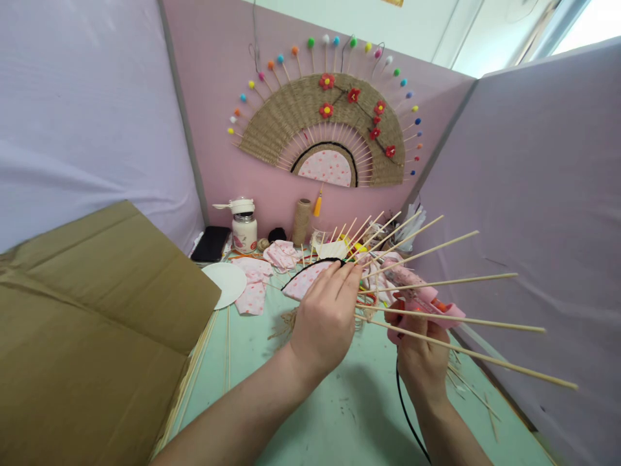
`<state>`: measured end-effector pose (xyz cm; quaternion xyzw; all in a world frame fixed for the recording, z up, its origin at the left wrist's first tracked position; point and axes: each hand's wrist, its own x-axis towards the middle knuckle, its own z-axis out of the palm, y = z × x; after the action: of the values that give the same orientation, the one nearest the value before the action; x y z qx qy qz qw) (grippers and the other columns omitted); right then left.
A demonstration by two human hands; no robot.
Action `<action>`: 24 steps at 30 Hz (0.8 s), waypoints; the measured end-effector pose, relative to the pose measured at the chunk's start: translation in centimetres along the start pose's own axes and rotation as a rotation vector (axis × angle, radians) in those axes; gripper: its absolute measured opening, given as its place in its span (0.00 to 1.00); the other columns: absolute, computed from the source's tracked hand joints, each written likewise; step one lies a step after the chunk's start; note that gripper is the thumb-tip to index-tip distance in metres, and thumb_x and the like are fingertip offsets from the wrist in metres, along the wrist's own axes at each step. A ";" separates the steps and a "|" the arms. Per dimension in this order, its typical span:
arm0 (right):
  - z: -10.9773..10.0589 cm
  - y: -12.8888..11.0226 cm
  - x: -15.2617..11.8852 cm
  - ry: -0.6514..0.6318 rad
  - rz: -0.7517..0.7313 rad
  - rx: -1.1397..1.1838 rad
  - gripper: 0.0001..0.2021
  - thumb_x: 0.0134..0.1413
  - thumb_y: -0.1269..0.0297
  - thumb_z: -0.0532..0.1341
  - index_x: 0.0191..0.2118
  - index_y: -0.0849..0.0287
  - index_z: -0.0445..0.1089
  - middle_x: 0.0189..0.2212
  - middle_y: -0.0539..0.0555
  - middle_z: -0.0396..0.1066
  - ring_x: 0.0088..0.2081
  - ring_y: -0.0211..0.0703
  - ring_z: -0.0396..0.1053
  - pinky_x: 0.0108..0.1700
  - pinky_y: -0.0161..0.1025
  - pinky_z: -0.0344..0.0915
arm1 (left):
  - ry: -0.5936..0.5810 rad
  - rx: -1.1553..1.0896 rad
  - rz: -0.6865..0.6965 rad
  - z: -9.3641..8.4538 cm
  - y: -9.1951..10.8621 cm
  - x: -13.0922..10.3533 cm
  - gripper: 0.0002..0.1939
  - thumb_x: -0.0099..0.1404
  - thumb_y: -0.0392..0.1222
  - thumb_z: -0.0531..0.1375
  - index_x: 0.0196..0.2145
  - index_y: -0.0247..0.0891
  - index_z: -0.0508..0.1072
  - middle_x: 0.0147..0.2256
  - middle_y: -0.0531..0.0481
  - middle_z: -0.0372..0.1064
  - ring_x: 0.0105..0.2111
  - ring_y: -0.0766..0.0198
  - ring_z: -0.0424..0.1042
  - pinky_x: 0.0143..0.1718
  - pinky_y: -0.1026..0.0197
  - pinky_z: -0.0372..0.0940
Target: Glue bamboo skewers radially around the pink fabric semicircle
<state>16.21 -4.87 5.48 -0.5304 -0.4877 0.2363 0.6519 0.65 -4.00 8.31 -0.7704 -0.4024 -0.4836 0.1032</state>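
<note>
My left hand (326,317) is closed on a half-round fan base (303,281) covered in pink dotted cloth with a black cord along its curved edge. Several thin wooden sticks (436,283) spread from the base toward the right and upward. Behind the lower sticks, my right hand (422,346) grips a pink glue gun (412,288), its nozzle pointing up and left toward the base. A black cable (405,408) hangs down from the gun. My left fingers hide part of the base and the inner stick ends.
A large brown cardboard piece (97,323) rises at the left. At the back stand a white bottle (244,232) and a twine roll (301,222), beside a dark phone (211,244). A decorated fan (281,120) hangs on the pink wall. Loose sticks (478,395) lie at right.
</note>
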 end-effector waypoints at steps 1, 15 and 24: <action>0.0 0.0 0.0 -0.002 0.004 0.000 0.25 0.55 0.38 0.57 0.30 0.61 0.67 0.21 0.51 0.67 0.19 0.34 0.59 0.19 0.32 0.54 | -0.003 0.000 0.001 0.0 0.0 0.0 0.21 0.67 0.28 0.48 0.56 0.25 0.68 0.54 0.37 0.71 0.56 0.53 0.68 0.60 0.49 0.64; -0.2 0.2 -0.1 -0.039 -0.041 -0.015 0.25 0.57 0.39 0.55 0.29 0.60 0.66 0.21 0.50 0.65 0.20 0.34 0.58 0.20 0.33 0.54 | 0.002 -0.003 -0.003 0.1 0.0 0.0 0.22 0.66 0.27 0.48 0.56 0.25 0.68 0.54 0.37 0.71 0.57 0.54 0.68 0.60 0.49 0.64; -0.2 -0.4 -0.3 -0.043 -0.017 -0.038 0.26 0.56 0.37 0.55 0.29 0.60 0.66 0.20 0.49 0.63 0.20 0.33 0.56 0.20 0.33 0.52 | 0.004 -0.007 -0.001 -0.1 0.0 0.0 0.22 0.66 0.27 0.48 0.56 0.25 0.68 0.54 0.38 0.71 0.57 0.53 0.68 0.60 0.49 0.64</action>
<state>16.18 -5.33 5.79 -0.5333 -0.5104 0.2330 0.6331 0.62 -4.01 8.37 -0.7695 -0.4011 -0.4865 0.1010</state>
